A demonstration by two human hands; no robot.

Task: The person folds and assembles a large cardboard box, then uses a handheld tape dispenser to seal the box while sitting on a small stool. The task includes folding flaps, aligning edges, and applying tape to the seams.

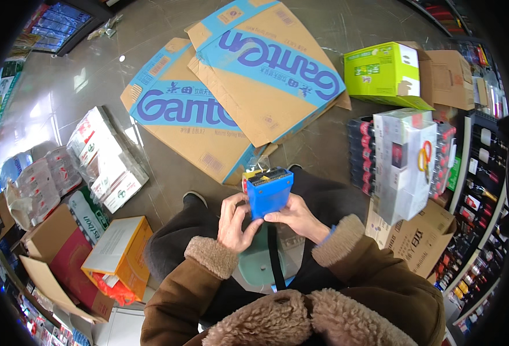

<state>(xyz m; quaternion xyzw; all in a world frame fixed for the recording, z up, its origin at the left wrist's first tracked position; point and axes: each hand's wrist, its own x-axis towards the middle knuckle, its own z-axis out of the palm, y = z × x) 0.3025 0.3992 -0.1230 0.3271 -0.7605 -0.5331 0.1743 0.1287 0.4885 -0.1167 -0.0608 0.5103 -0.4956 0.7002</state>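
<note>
A blue flat-sided case [270, 197] with a dark, slotted upper end is held up in front of me; what it contains I cannot make out. My left hand [236, 222] grips its left side and lower corner. On the lower right, my right hand [299, 218] supports it, with the thumb on the near face. Just beyond the case's top left shows a small yellow and red packet [249, 175] in clear wrap, partly hidden. Below my hands, a green plastic seat or tub [254, 264] and a black strap [275, 255] lie between my legs.
Flattened Ganten water cartons [276, 78] cover the tiled floor ahead. To the right, scissors [425, 156] lie on wrapped white boxes [403, 160], near a green carton [377, 73] and shelves [479, 173]. Leftward are white packs [107, 160], an orange box [118, 255] and open cartons [59, 259].
</note>
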